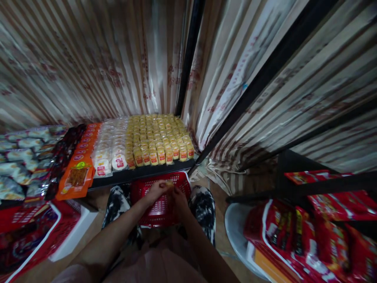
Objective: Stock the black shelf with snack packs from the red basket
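Note:
Over a red plastic basket (137,196), my left hand (157,190) and my right hand (180,199) come together. Between their fingertips is a small yellow wrapped snack (169,184), blurred and partly covered by the fingers. Both hands are closed on it. The basket sits between my knees, and the part of its bottom that shows has no goods on it. Just beyond, many yellow wrapped snacks (161,153) stand in tight rows on a dark shelf (141,169).
Left of the yellow rows lie white wrapped snacks (119,157), orange packets (75,177) and other bags (17,169). A filled red basket (55,232) is at lower left. On the right, a red basket of red packets (257,220) stands by a grey stool (232,228). Dark metal posts (235,114) cross before striped curtains.

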Available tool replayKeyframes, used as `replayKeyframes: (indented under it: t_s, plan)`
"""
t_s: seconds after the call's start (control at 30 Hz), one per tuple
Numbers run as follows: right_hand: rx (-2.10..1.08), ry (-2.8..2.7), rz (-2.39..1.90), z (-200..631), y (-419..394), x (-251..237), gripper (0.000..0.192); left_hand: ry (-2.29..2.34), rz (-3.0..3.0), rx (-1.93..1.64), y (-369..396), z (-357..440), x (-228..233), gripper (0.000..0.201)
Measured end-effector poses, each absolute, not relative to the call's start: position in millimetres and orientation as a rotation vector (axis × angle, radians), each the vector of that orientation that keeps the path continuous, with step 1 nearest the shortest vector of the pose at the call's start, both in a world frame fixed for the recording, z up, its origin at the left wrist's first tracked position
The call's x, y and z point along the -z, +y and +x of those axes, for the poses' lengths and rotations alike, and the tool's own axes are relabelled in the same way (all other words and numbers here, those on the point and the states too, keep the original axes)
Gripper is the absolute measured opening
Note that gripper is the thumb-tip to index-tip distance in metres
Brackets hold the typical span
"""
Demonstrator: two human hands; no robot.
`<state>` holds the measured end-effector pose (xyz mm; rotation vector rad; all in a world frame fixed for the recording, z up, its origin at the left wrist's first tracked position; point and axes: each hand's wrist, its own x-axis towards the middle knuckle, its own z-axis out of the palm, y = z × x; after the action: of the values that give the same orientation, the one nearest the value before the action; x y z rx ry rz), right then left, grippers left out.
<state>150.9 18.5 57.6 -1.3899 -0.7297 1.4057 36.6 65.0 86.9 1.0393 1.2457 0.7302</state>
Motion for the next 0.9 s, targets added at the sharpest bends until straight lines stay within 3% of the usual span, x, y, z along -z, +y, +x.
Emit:
replayKeyframes:
  t_s: [0.1, 0.2, 0.37, 0.6, 0.9]
  plan:
    - [-1.399, -0.67, -1.375, 157.1, 24.2, -65.0, 0.045, 1.284, 1.154, -0.773, 70.7, 44.0, -102.8, 0.019]
    - [-1.107, -0.774, -1.442, 163.7, 32.3, -79.4, 0.044, 1.311, 1.312, -0.834, 80.3, 50.1, -120.5, 0.012]
    - [-0.706, -1.053, -1.457, 177.4, 58.1, -108.5, 0.043, 1.459, 1.482, -0.997, 102.4, 59.3, -147.0, 0.021]
    - [-0.641, -1.206, -1.427, 196.7, 106.4, -110.9, 0.049, 1.553, 1.678, -1.05, 122.8, 78.2, -164.9, 0.032]
    - [-0.656, -1.243, -1.42, 207.8, 111.1, -103.6, 0.053, 1.559, 1.882, -1.022, 130.4, 97.0, -159.5, 0.033]
